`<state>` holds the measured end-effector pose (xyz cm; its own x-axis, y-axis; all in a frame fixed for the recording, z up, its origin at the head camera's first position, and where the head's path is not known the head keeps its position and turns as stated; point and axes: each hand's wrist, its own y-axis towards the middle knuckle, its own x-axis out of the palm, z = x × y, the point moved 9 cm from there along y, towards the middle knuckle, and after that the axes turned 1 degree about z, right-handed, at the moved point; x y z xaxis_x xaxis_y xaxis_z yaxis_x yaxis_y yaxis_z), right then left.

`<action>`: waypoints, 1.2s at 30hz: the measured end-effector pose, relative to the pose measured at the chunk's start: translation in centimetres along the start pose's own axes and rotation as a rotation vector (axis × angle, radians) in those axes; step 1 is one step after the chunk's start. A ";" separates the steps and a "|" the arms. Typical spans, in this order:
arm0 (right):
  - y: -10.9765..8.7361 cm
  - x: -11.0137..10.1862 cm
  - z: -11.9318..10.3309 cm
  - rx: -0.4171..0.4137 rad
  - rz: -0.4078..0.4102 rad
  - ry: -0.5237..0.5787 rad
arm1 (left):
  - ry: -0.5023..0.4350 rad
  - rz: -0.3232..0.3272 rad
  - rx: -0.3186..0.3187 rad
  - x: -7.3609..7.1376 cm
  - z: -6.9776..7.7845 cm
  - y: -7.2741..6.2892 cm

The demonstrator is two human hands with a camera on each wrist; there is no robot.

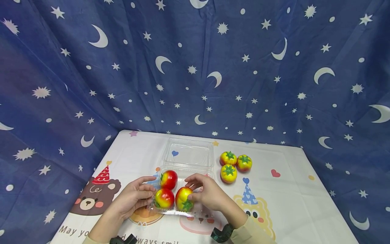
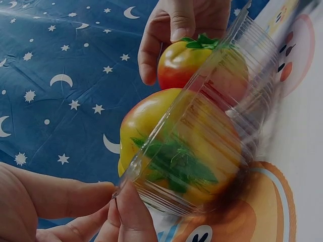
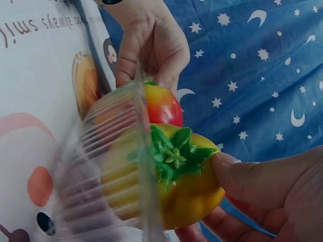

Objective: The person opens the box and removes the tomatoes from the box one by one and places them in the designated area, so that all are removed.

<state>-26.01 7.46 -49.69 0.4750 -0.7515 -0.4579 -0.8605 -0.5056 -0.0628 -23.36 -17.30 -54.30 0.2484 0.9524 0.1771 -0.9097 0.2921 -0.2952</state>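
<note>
A clear plastic clamshell box (image 1: pixel 203 210) stands on the table with its lid (image 1: pixel 190 154) folded back. Inside its left part are two red-and-yellow tomatoes (image 1: pixel 168 179), one behind the other. My right hand (image 1: pixel 208 194) holds a third tomato (image 3: pixel 176 174) between thumb and fingers, at the box's middle; its green leafy top faces toward me and to the right. With thumb and finger, my left hand (image 1: pixel 134 196) pinches the left rim of the box, as the left wrist view shows. Through the ribbed wall there, the front left tomato (image 2: pixel 176 151) is visible.
Three more yellow-and-red tomatoes (image 1: pixel 228 173) sit in a cluster on the table, right of the lid. A white cartoon-printed cloth (image 1: pixel 292 203) covers the table. Behind it hangs a dark blue curtain (image 1: pixel 231 84) with moons and stars.
</note>
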 end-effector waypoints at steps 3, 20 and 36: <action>-0.1 -0.5 0.1 0.014 0.026 0.007 | -0.001 0.002 -0.004 0.0 0.0 0.0; -1.0 -3.0 0.2 0.034 0.131 0.048 | 0.004 0.006 -0.009 0.0 0.0 0.0; -2.3 -5.4 0.5 0.036 0.189 0.087 | -0.002 0.010 -0.016 0.1 0.1 -0.1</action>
<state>-26.71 12.90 -47.54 0.3168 -0.8661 -0.3866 -0.9412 -0.3374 -0.0153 -23.25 -17.21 -54.10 0.2385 0.9551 0.1757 -0.9067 0.2838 -0.3119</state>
